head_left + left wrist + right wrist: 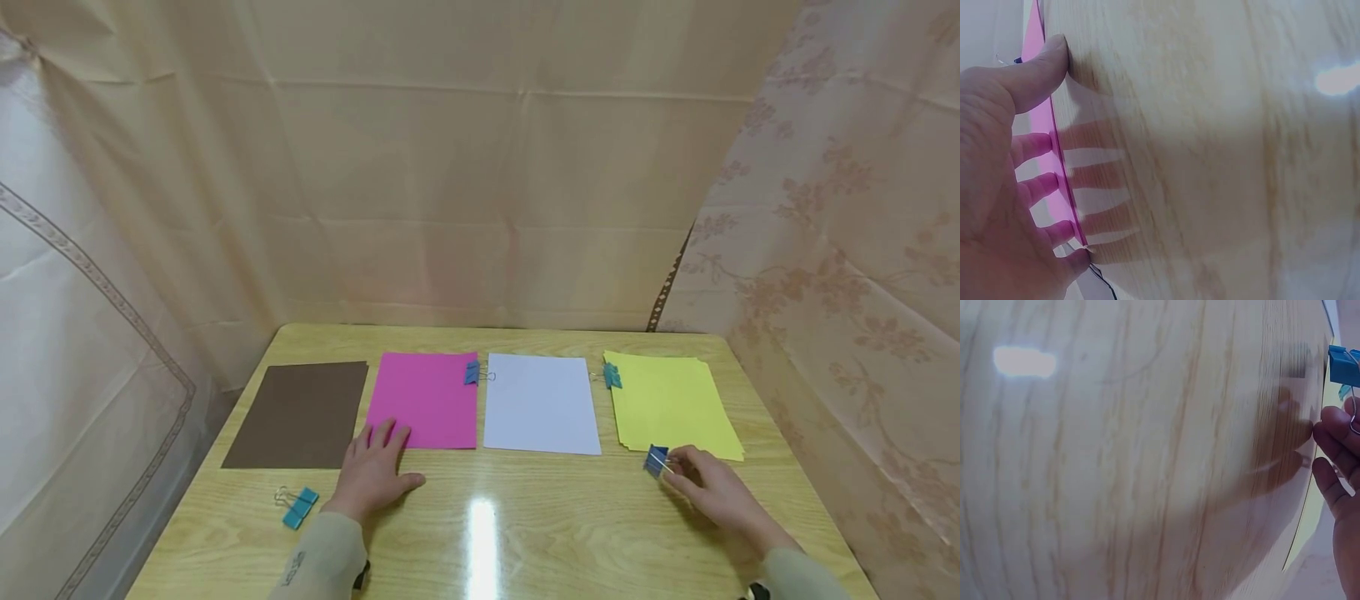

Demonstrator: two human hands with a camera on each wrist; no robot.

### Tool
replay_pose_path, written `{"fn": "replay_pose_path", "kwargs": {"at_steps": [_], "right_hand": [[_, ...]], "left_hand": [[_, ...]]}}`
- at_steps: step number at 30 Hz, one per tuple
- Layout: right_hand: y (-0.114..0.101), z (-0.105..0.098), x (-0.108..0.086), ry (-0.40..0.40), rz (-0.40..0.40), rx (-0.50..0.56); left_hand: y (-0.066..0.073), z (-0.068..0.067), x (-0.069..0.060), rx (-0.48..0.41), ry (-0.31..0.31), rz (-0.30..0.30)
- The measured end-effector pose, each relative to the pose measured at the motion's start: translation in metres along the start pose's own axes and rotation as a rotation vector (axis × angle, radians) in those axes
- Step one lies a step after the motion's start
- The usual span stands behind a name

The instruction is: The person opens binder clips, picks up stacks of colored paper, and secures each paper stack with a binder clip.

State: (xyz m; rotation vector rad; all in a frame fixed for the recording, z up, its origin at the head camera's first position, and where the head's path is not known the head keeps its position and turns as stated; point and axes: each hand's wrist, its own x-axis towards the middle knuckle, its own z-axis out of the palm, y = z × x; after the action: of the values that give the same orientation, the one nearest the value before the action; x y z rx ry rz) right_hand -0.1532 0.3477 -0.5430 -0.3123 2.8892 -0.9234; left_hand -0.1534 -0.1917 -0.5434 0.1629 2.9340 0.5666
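My right hand (708, 486) pinches a dark blue binder clip (656, 461) by its wire handles, at the near left corner of the yellow paper stack (671, 404). In the right wrist view the same binder clip (1342, 366) stands above the fingertips. With fingers spread and fairly straight, my left hand (372, 477) rests at the near left corner of the pink paper (426, 400), thumb out over the table. The left wrist view shows its fingers along the edge of the pink paper (1040, 119).
A blue clip (471, 372) grips the pink paper's right edge; a teal clip (612, 375) grips the yellow stack's left edge. White paper (540, 405) lies between them. Brown paper (300, 415) lies far left, with a loose teal binder clip (301, 508) in front on the wooden table (570, 533).
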Motion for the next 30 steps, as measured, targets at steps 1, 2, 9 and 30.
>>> {"fn": "replay_pose_path", "kwargs": {"at_steps": [1,2,9,30], "right_hand": [[0.0,0.0,0.0,0.002,0.0,-0.004],[-0.001,0.001,0.0,0.003,-0.001,-0.007],[-0.005,0.002,0.003,0.019,-0.01,-0.037],[-0.004,0.008,0.005,0.109,-0.175,-0.134]], "left_hand": [[0.0,0.0,0.0,0.0,0.0,0.001],[0.001,-0.001,0.0,0.0,0.0,0.001],[0.001,-0.001,0.002,0.02,-0.003,0.002],[-0.006,-0.036,0.012,0.012,0.114,-0.006]]}}
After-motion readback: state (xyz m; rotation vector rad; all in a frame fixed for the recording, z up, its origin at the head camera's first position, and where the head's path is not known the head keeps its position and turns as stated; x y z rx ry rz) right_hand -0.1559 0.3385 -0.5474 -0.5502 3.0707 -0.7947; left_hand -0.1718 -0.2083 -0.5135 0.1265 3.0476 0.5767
